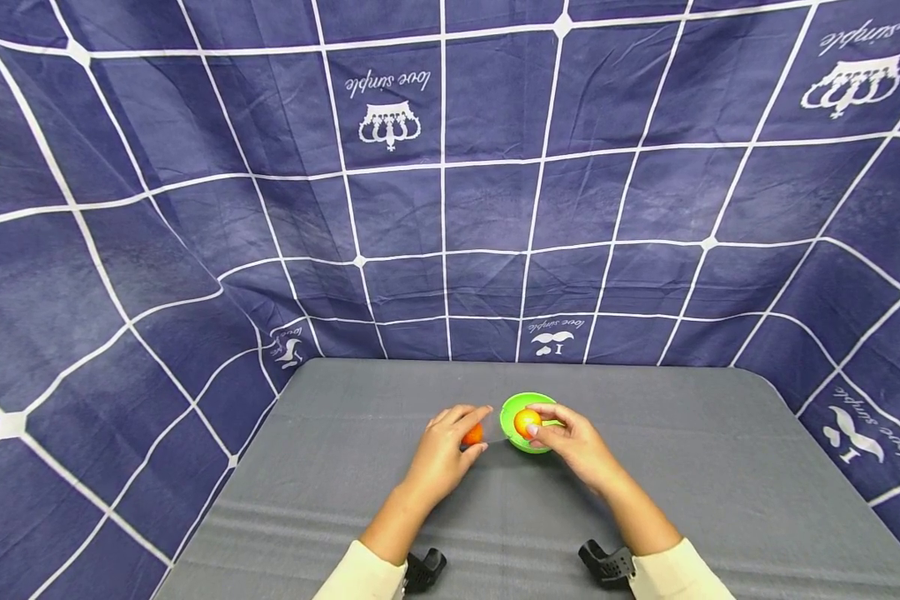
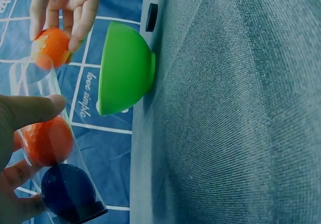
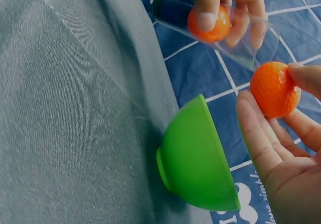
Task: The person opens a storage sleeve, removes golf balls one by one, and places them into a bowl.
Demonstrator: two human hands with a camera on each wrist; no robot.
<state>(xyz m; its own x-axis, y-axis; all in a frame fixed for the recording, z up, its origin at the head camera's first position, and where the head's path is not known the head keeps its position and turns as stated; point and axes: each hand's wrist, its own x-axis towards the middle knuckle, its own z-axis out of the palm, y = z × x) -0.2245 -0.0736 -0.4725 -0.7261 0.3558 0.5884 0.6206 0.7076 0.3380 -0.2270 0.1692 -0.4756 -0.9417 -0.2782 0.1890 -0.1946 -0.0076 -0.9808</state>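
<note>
While the left hand curls its fingers around a clear tube, an orange ball inside between thumb and fingers and a dark blue ball beyond them, the right hand pinches a second orange ball at the tube's mouth. Below its fingers stands a green bowl.

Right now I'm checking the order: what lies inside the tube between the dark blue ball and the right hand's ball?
One orange ball, then an unfilled stretch of clear tube, seen in the left wrist view.

Forearms angle inward, left fingers gripping, right fingers pinching.
</note>
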